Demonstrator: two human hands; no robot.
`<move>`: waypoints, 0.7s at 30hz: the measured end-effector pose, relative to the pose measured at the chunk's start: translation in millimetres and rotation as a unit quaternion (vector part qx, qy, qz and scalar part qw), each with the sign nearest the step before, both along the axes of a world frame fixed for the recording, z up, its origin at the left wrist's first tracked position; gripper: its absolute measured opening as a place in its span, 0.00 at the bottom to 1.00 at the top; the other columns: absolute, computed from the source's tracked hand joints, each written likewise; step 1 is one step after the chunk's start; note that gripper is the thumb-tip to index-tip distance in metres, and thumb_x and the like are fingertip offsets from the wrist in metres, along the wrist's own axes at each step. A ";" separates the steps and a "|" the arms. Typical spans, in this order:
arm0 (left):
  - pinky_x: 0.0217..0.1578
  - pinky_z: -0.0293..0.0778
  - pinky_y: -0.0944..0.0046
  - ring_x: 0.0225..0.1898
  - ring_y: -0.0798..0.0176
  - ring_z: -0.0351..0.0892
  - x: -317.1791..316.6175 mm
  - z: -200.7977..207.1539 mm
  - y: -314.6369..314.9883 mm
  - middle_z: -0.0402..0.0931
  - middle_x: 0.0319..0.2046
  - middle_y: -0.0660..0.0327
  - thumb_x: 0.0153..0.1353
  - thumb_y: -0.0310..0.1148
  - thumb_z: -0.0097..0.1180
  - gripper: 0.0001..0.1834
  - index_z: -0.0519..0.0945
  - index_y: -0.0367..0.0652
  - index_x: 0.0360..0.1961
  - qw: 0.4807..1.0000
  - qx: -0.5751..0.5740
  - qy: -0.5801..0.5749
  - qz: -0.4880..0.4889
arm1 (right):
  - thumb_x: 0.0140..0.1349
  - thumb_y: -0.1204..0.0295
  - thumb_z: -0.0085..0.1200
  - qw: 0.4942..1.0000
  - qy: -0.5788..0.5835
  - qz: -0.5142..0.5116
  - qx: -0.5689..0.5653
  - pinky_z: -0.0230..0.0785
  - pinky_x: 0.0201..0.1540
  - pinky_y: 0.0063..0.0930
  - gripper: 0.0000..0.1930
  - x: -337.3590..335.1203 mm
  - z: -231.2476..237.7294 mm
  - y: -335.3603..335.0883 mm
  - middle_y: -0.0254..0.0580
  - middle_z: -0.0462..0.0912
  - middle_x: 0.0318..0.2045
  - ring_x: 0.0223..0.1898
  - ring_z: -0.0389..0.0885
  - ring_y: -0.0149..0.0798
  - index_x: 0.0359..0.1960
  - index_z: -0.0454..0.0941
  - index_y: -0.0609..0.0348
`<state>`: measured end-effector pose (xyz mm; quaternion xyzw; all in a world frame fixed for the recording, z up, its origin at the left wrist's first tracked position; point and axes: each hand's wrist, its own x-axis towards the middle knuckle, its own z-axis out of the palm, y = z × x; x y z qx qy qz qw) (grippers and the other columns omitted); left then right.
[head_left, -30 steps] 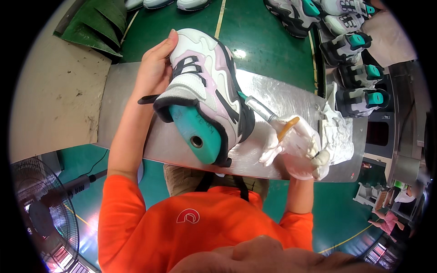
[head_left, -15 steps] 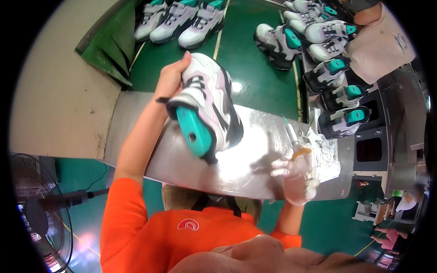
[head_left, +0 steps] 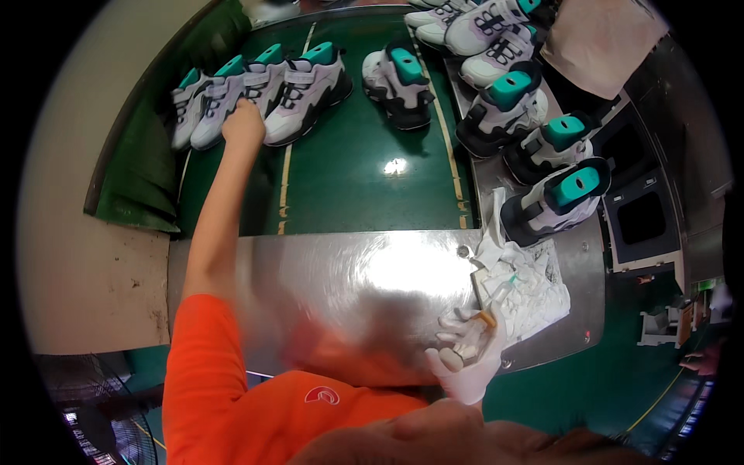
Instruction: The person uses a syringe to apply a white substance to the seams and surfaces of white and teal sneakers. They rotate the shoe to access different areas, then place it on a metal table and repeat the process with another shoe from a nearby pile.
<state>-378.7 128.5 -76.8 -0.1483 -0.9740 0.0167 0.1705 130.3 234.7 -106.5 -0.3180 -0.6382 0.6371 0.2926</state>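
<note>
My bare left hand [head_left: 244,124] reaches to the row of sneakers at the far left. It is closed at the front of the third sneaker [head_left: 265,77], white and lilac with black trim and a teal insert; its fingertips are hidden. To its right stands a similar sneaker [head_left: 298,97]. Two more, one the second sneaker [head_left: 217,112], stand on its left. My right hand [head_left: 469,360], in a white glove, is low over the metal table with fingers curled round a clear syringe [head_left: 502,292] with a green tip. An amber-brown piece [head_left: 486,318] shows beside the thumb.
A lone sneaker [head_left: 399,85] stands on the green surface [head_left: 364,186] with yellow lines. Several sneakers, including a near one [head_left: 554,201], line the right side. A crumpled white cloth [head_left: 535,291] lies on the metal table [head_left: 310,271]. A green flap [head_left: 139,186] borders the left.
The sneaker my left hand held is out of it, and the left row has one more sneaker. My left hand has moved away to that row. My right hand is nearer my body.
</note>
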 end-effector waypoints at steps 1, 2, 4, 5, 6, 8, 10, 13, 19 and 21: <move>0.38 0.77 0.44 0.39 0.38 0.82 -3.0 8.2 17.3 0.81 0.34 0.38 0.64 0.41 0.49 0.23 0.67 0.27 0.46 0.999 0.014 -0.004 -0.051 | 0.37 0.76 0.73 1.000 0.013 -0.001 0.015 0.76 0.41 0.27 0.54 3.2 -7.3 3.2 0.49 0.74 0.46 0.41 0.79 0.39 0.67 0.50 0.67; 0.39 0.76 0.44 0.39 0.36 0.81 8.4 17.8 35.9 0.80 0.32 0.37 0.64 0.43 0.49 0.24 0.67 0.27 0.45 0.989 0.076 -0.003 -0.125 | 0.37 0.76 0.73 1.000 0.005 0.010 0.020 0.76 0.40 0.28 0.53 1.2 -7.6 2.4 0.49 0.74 0.46 0.41 0.79 0.39 0.66 0.51 0.68; 0.42 0.75 0.44 0.39 0.32 0.79 31.4 36.5 112.1 0.78 0.33 0.31 0.63 0.52 0.50 0.31 0.69 0.25 0.42 0.946 0.206 -0.012 -0.252 | 0.38 0.75 0.73 0.999 0.002 0.007 0.033 0.76 0.40 0.28 0.52 -0.4 -4.8 1.1 0.50 0.75 0.45 0.41 0.80 0.39 0.66 0.52 0.69; 0.44 0.75 0.44 0.42 0.31 0.79 33.8 40.5 152.6 0.77 0.36 0.30 0.61 0.60 0.50 0.40 0.67 0.23 0.46 0.928 0.238 -0.107 -0.266 | 0.38 0.75 0.73 0.999 -0.004 0.000 0.032 0.77 0.39 0.27 0.50 -0.7 -4.9 1.7 0.50 0.75 0.44 0.41 0.80 0.39 0.64 0.54 0.70; 0.48 0.74 0.46 0.47 0.33 0.78 51.6 53.8 194.4 0.76 0.43 0.29 0.57 0.67 0.50 0.49 0.64 0.20 0.52 0.929 0.229 -0.184 -0.227 | 0.38 0.75 0.73 0.999 -0.004 0.001 0.038 0.77 0.39 0.27 0.50 -0.1 -4.9 3.4 0.50 0.75 0.44 0.41 0.80 0.38 0.64 0.55 0.70; 0.54 0.72 0.52 0.55 0.39 0.75 34.2 41.1 243.5 0.72 0.52 0.35 0.47 0.69 0.58 0.58 0.59 0.20 0.58 0.944 0.210 -0.214 -0.139 | 0.38 0.75 0.74 0.998 0.005 0.016 0.056 0.77 0.38 0.27 0.48 0.7 -1.7 3.8 0.49 0.76 0.44 0.41 0.81 0.38 0.62 0.57 0.69; 0.56 0.71 0.56 0.56 0.44 0.75 48.9 39.4 259.7 0.72 0.55 0.39 0.42 0.58 0.69 0.57 0.58 0.21 0.59 0.944 0.225 -0.232 -0.065 | 0.38 0.75 0.74 0.998 0.000 0.019 0.060 0.77 0.37 0.26 0.47 -1.5 -1.1 3.0 0.49 0.76 0.44 0.41 0.81 0.37 0.61 0.59 0.68; 0.54 0.72 0.56 0.54 0.43 0.76 48.7 35.3 249.5 0.73 0.52 0.37 0.43 0.51 0.68 0.51 0.59 0.25 0.58 0.931 0.258 -0.241 -0.092 | 0.38 0.75 0.74 0.998 -0.007 0.013 0.055 0.77 0.36 0.26 0.45 0.2 1.2 4.2 0.49 0.76 0.45 0.40 0.81 0.36 0.60 0.60 0.66; 0.47 0.71 0.53 0.46 0.40 0.75 131.4 38.5 124.6 0.76 0.42 0.43 0.51 0.40 0.64 0.32 0.67 0.37 0.54 0.861 0.307 -0.034 -0.405 | 0.39 0.77 0.71 0.996 0.005 0.015 0.087 0.74 0.44 0.29 0.43 -3.1 -2.8 8.6 0.46 0.74 0.44 0.42 0.80 0.37 0.60 0.60 0.62; 0.52 0.69 0.54 0.51 0.41 0.72 182.9 65.7 62.7 0.68 0.53 0.45 0.55 0.25 0.59 0.24 0.68 0.40 0.54 0.805 0.255 -0.044 -0.534 | 0.39 0.77 0.70 0.994 -0.022 0.050 0.098 0.74 0.44 0.29 0.44 10.7 4.1 15.2 0.46 0.74 0.45 0.42 0.80 0.37 0.60 0.59 0.62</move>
